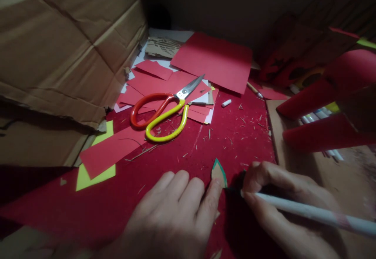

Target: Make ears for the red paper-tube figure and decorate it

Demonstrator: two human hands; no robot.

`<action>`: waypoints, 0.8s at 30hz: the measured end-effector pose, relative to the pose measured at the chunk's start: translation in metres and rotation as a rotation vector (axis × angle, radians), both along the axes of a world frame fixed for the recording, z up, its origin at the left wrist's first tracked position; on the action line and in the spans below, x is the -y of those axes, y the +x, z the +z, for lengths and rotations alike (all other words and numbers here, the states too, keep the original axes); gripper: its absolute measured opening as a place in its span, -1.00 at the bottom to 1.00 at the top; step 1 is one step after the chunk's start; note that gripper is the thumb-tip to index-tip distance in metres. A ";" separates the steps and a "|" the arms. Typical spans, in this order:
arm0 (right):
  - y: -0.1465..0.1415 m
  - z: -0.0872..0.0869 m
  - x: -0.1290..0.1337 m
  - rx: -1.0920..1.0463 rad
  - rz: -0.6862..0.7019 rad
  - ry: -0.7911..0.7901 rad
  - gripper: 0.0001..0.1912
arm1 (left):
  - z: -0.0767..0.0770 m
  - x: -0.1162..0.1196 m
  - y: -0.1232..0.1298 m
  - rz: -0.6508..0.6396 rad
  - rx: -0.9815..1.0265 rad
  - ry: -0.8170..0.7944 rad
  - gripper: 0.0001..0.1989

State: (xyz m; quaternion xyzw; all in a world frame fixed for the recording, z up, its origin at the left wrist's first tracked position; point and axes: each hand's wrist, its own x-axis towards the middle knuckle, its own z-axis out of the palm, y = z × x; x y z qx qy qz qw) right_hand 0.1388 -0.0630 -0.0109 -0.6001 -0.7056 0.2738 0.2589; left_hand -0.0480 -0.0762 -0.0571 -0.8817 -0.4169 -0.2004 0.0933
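Note:
A small pointed, leaf-shaped cardboard piece with a green edge lies on the red surface. My left hand holds it down, a fingertip pressed on its lower part and the other fingers curled. My right hand, closed in a writing grip, holds a white marker. The marker's dark tip meets the piece's right edge, where the green colour runs. Beyond my hands, scissors with one red and one yellow handle lie on red paper scraps, blades pointing up and right.
A tall cardboard sheet stands on the left. Red strips and yellow paper lie below it. A red sheet is at the back. Red tubes and several markers rest on a board at right. A white cap lies among shavings.

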 end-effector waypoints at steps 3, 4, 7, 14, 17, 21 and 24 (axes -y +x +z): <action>0.002 -0.001 0.001 -0.005 -0.002 0.034 -0.83 | 0.000 0.001 -0.001 -0.024 -0.020 -0.009 -0.69; 0.003 -0.001 0.001 -0.006 -0.023 0.049 -0.83 | 0.000 0.001 -0.001 -0.029 -0.028 -0.010 -0.69; 0.003 -0.003 0.003 -0.024 -0.078 0.055 -0.84 | 0.000 0.003 0.000 -0.001 -0.028 -0.015 -0.67; 0.000 -0.002 0.001 0.006 -0.056 0.048 -0.84 | 0.000 0.001 -0.002 -0.004 -0.020 -0.002 -0.67; 0.000 -0.002 0.000 0.015 -0.036 0.056 -0.83 | -0.001 -0.001 -0.002 -0.026 -0.036 -0.018 -0.67; 0.000 -0.002 0.001 -0.015 -0.050 0.053 -0.83 | 0.000 0.001 -0.001 -0.029 -0.029 -0.004 -0.68; -0.002 -0.001 0.001 -0.037 -0.116 0.049 -0.84 | 0.001 0.002 -0.001 -0.021 -0.033 -0.017 -0.68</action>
